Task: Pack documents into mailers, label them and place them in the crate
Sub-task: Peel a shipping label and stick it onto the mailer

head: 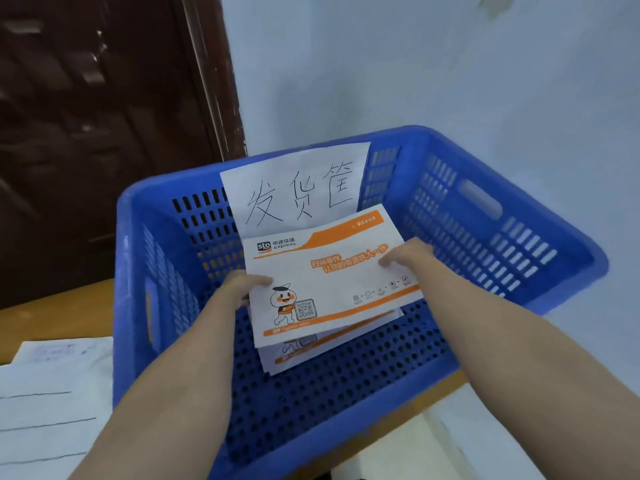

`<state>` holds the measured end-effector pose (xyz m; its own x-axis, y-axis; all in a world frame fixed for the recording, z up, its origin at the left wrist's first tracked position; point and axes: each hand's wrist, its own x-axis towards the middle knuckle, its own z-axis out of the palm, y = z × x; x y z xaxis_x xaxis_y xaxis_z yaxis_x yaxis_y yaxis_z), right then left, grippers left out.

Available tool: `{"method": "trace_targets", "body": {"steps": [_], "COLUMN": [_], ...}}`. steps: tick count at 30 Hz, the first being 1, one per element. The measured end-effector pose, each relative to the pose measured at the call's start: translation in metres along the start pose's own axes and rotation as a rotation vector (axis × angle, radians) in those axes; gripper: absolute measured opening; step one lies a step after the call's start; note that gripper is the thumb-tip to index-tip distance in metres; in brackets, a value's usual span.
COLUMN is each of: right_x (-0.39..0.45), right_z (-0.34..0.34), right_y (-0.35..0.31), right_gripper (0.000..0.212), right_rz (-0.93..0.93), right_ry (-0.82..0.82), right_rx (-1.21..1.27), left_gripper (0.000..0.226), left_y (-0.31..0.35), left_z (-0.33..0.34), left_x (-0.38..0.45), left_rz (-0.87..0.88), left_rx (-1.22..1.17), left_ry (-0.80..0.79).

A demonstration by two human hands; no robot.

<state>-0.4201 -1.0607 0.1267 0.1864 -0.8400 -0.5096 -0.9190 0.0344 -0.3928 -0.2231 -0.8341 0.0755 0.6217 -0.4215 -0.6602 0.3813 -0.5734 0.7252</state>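
Observation:
A white and orange STO express mailer (329, 275) hangs inside the blue perforated plastic crate (502, 216), held flat between both hands. My left hand (242, 285) grips its left edge with the thumb on top. My right hand (405, 254) grips its right edge, fingers curled over the printed face. Another mailer of the same kind (311, 348) lies on the crate floor beneath it, partly covered. A white sheet with large handwritten characters (298, 185) leans against the crate's far wall.
The crate sits on a wooden table (55, 306). White paper sheets with ruled lines (48, 403) lie to the left of the crate. A dark brown door (97, 116) stands behind, and a pale wall (450, 64) is on the right.

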Motion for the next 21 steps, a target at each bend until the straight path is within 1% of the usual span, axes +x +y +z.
{"method": "trace_targets", "body": {"steps": [3,6,8,11,13,16,21], "right_x": [0.019,0.036,0.048,0.066,0.077,0.088,0.095], "right_z": [0.017,0.034,0.044,0.059,0.069,0.082,0.098], "right_y": [-0.002,-0.004,-0.005,0.0,0.006,0.014,0.017], "right_gripper": [0.086,0.094,0.098,0.102,0.104,0.104,0.097], "right_rz": [0.012,0.016,0.024,0.045,0.063,0.078,0.101], "right_ry": [-0.029,-0.067,-0.092,-0.137,-0.158,-0.144,-0.096], "right_rx": [-0.08,-0.161,-0.207,-0.244,-0.27,-0.318,-0.376], "left_gripper": [0.034,0.028,0.028,0.03,0.035,0.033,0.049], "left_y": [-0.016,-0.036,-0.051,-0.059,-0.057,-0.058,-0.058], "left_z": [0.003,0.005,0.006,0.014,0.02,0.031,0.042], "left_x": [0.013,0.031,0.044,0.047,0.042,0.044,0.052], "left_rz": [-0.047,-0.124,-0.18,-0.222,-0.251,-0.291,-0.36], "left_rx": [0.014,0.045,0.06,0.061,0.064,0.137,0.218], "left_ry": [0.033,0.094,0.127,0.229,0.301,0.326,0.376]}}
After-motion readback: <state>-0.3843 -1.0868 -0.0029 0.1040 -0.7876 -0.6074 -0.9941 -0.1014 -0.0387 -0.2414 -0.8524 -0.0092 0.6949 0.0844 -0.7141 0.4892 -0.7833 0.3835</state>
